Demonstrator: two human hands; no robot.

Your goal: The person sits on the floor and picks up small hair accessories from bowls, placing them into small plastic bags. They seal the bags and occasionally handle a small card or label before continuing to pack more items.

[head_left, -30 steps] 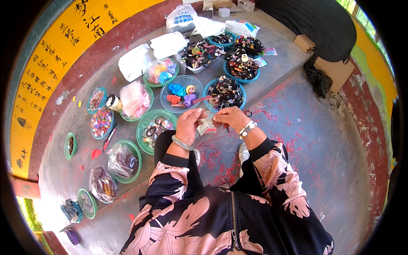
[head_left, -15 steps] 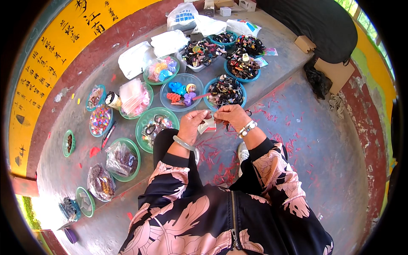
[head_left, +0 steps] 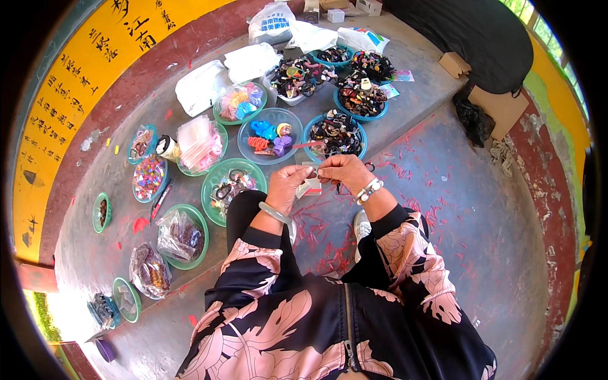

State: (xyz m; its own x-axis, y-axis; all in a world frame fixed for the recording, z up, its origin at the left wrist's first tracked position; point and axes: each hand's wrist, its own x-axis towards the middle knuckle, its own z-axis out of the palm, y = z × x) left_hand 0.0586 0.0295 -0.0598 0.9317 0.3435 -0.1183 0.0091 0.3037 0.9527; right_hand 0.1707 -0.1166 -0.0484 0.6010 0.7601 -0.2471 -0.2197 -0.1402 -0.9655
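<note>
My left hand (head_left: 288, 185) and my right hand (head_left: 347, 172) meet fingertip to fingertip above my knees, each closed in a pinch. What they grip is tiny and mostly hidden by the fingers. A bit of dark cord or band shows by the right hand. Just below the fingertips is a small white and red box (head_left: 309, 187). Closest beyond the hands are a clear bowl (head_left: 248, 154) of blue, orange and purple hair ties and a blue basket (head_left: 362, 151) of dark hair bands with small ornaments. By my left wrist stands a green basket (head_left: 209, 179) with assorted hair bands.
More baskets and bowls spread left and ahead, one with colourful small pieces (head_left: 150, 180), another with bagged dark items (head_left: 183, 235). White bags (head_left: 201, 88) lie at the back. A step edge (head_left: 411, 126) crosses the scene; red scraps (head_left: 437, 218) litter the lower floor.
</note>
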